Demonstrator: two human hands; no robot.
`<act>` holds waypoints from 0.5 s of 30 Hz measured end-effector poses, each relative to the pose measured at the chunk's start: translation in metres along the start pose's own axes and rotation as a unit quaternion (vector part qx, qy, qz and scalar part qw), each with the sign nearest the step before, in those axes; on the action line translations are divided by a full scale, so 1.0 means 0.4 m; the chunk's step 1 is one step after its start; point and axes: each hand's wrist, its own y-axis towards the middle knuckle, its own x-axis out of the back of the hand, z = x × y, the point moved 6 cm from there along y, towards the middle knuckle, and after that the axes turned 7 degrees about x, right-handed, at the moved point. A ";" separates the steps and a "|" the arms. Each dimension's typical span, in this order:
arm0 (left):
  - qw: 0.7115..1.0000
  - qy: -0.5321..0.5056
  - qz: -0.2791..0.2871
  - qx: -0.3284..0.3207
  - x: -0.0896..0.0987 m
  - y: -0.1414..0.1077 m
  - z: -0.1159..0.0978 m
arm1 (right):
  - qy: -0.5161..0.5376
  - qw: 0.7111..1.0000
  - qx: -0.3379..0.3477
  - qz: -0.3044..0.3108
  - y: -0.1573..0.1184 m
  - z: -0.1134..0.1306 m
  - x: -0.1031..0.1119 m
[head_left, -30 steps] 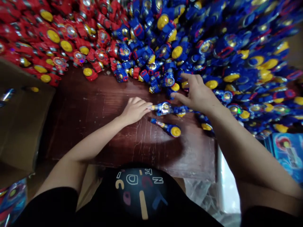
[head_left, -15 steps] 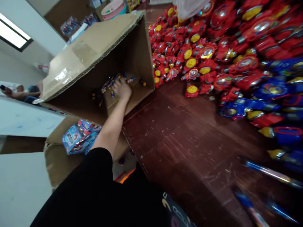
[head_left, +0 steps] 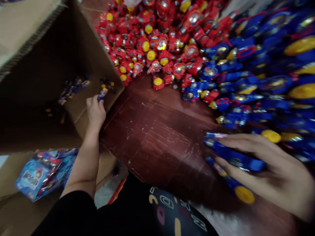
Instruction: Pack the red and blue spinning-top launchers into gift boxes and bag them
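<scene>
Blue marks 1 piece [head_left: 102,92] in left hand's grip [head_left: 95,113], 1 toy [head_left: 232,156] in right hand's [head_left: 280,170].

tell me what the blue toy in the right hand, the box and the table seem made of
Blue toy: probably hard plastic, slightly shiny, from its moulded shape and highlights, though blurred.
Box: matt brown cardboard, its ragged rim showing what looks like corrugation.
Table: likely wood with a glossy finish, given its grain-like streaks and sheen; possibly a wood-look covering.
</scene>
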 end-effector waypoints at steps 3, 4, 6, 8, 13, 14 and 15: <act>0.964 -0.074 0.167 -0.195 -0.063 -0.202 -0.219 | 0.064 0.997 0.031 -0.005 0.042 0.026 -0.053; 0.930 -0.101 0.247 -0.252 -0.082 -0.279 -0.293 | 0.086 0.996 0.033 -0.013 0.050 0.023 -0.069; 0.865 -0.156 0.369 -0.303 -0.101 -0.404 -0.409 | 0.125 0.991 0.028 -0.030 0.054 0.007 -0.088; 0.823 -0.225 0.442 -0.277 -0.112 -0.467 -0.481 | 0.144 0.989 0.021 -0.038 0.038 -0.005 -0.091; 0.758 -0.349 0.530 -0.151 -0.149 -0.487 -0.550 | 0.157 0.987 0.040 -0.002 -0.032 0.030 -0.076; 0.754 -0.356 0.533 -0.144 -0.152 -0.491 -0.558 | 0.153 0.987 0.043 -0.013 -0.045 0.041 -0.071; 0.755 -0.365 0.525 -0.144 -0.152 -0.495 -0.565 | 0.144 0.988 0.047 -0.033 -0.057 0.053 -0.067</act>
